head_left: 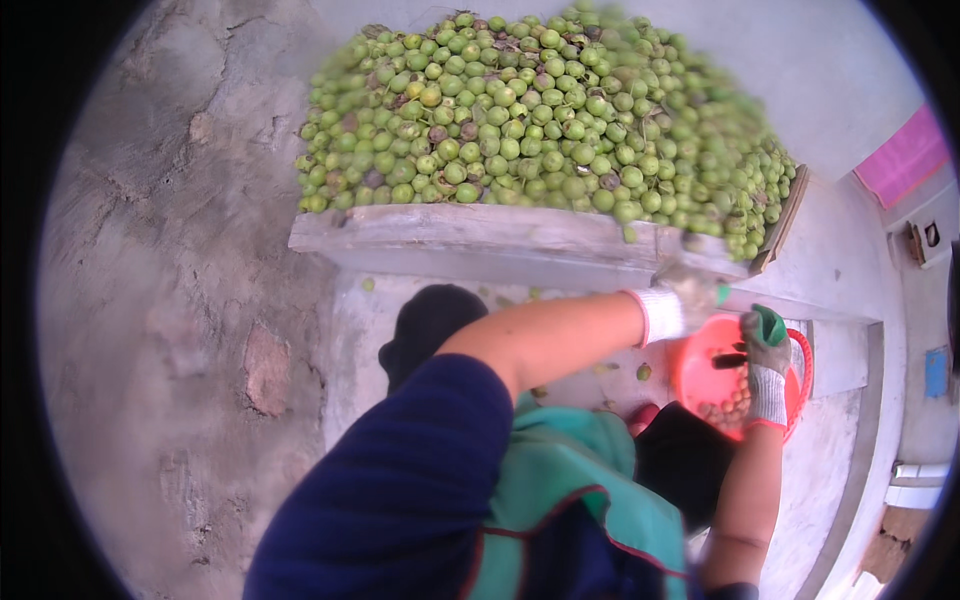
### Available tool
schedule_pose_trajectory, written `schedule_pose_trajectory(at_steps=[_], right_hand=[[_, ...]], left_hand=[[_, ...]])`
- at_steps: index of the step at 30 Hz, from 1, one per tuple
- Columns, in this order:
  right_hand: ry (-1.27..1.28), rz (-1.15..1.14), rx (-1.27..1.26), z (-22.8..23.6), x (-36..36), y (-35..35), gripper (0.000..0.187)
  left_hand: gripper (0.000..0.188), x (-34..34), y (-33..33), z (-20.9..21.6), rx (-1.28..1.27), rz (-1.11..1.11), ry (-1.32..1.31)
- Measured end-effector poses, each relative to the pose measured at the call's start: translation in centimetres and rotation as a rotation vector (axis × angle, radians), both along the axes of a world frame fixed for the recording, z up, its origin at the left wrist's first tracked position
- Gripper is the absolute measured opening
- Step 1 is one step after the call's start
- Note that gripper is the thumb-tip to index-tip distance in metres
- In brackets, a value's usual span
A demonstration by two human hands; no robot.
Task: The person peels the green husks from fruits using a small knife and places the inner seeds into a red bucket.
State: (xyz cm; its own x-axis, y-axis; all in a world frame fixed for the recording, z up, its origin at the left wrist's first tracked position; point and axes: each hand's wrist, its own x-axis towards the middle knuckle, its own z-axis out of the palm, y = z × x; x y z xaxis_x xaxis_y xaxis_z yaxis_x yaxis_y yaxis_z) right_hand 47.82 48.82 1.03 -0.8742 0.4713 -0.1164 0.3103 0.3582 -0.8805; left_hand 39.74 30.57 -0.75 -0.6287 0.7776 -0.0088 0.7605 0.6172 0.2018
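Both my hands wear whitish knit gloves with green on the palm side. My left hand (690, 297) reaches across to the right, just off the front of the ledge holding the green fruit; motion smears its fingers. My right hand (766, 342) is over a red-orange plastic basket (692, 352), its fingers curled in. What it grips, if anything, cannot be made out. Beside it, over the basket, shows a small black object (729, 361) of unclear kind. Brown round nuts (728, 412) lie at the bottom of the basket, partly covered by my right arm and dark-clothed leg.
A large heap of round green-husked fruit (520, 120), some darkened, lies behind a pale wooden board (470, 228). Rough concrete (180, 300) spreads at the left. A few fallen fruits (643, 372) dot the floor. A black rounded thing (430, 325) is near my left arm.
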Motion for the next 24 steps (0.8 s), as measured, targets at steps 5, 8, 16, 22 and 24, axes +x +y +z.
schedule_pose_trajectory(at_steps=[5,8,16,22,24], right_hand=[[0.097,-0.105,0.117,-9.6,1.0,15.7,0.028],[0.021,-0.271,0.143,-6.5,0.0,12.0,0.023],[0.495,-0.313,-0.137,-0.1,1.1,7.4,0.032],[0.516,-0.392,-0.163,5.0,4.5,7.6,0.025],[0.504,-0.384,-0.249,5.9,5.4,8.8,0.023]], left_hand=[[0.038,0.2,-3.1,0.0,-0.088,-0.081,-0.125],[0.040,-0.4,-5.8,-1.1,-0.190,-0.012,-0.138],[0.043,0.0,-12.5,-2.1,0.120,0.212,-0.283],[0.040,-0.2,-11.8,-3.0,0.222,0.181,-0.316],[0.040,-0.3,-10.6,-2.0,0.236,0.205,-0.431]])
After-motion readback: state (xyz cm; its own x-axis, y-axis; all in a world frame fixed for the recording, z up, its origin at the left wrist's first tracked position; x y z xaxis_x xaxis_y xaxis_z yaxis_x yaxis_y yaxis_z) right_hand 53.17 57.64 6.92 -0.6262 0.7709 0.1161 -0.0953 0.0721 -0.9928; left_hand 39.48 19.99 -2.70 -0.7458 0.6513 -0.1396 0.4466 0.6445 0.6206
